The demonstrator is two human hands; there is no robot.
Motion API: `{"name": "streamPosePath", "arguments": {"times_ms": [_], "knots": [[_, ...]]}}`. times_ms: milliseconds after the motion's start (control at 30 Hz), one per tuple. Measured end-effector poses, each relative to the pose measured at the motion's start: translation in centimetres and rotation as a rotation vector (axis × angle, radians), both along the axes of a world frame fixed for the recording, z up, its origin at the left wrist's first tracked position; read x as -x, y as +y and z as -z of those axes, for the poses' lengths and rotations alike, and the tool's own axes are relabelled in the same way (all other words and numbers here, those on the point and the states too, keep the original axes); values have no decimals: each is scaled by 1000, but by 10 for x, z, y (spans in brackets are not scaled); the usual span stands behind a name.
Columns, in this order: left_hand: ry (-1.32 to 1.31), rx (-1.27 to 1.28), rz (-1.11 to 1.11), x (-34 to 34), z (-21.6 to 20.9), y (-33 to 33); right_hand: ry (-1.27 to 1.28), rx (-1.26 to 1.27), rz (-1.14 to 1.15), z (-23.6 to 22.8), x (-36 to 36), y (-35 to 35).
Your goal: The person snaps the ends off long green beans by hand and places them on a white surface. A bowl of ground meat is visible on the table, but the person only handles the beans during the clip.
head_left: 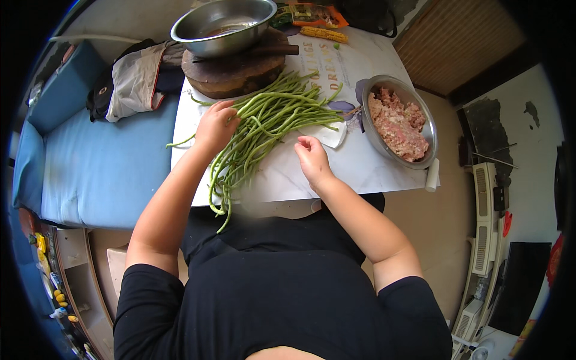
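Observation:
A heap of long green beans [264, 120] lies across the marble-patterned table [360, 180], some ends hanging over its front edge. My left hand [217, 125] is at the left side of the heap, its fingers closed on a long bean. To the right of the heap, my right hand [313, 159] hovers over the table with curled fingers pressed together. Whatever it may hold is too small to make out. Beside the beans, a white flat piece [332, 135] is partly covered by them.
Minced meat [399, 126] fills a steel bowl [430, 108] at the table's right edge, by a white handle [432, 175]. Behind the beans, another steel bowl [225, 30] rests on a round wooden chopping block [231, 75]. A corn cob [324, 33] lies farther back. A blue sofa [96, 162] stands left.

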State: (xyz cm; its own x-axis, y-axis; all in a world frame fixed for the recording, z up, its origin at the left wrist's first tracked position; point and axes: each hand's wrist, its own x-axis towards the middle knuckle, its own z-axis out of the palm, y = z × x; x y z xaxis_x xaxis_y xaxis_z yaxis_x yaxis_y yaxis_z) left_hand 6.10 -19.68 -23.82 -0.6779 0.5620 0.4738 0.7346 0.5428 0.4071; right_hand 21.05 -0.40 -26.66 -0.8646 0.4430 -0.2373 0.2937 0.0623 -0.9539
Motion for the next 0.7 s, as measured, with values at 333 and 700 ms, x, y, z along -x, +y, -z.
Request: {"name": "streamPosePath", "arguments": {"times_ms": [333, 700], "knots": [[188, -145, 265, -100, -51, 12, 324, 451, -229, -71, -17, -39], [-258, -329, 33, -116, -4, -26, 432, 717, -107, -64, -55, 8]]}}
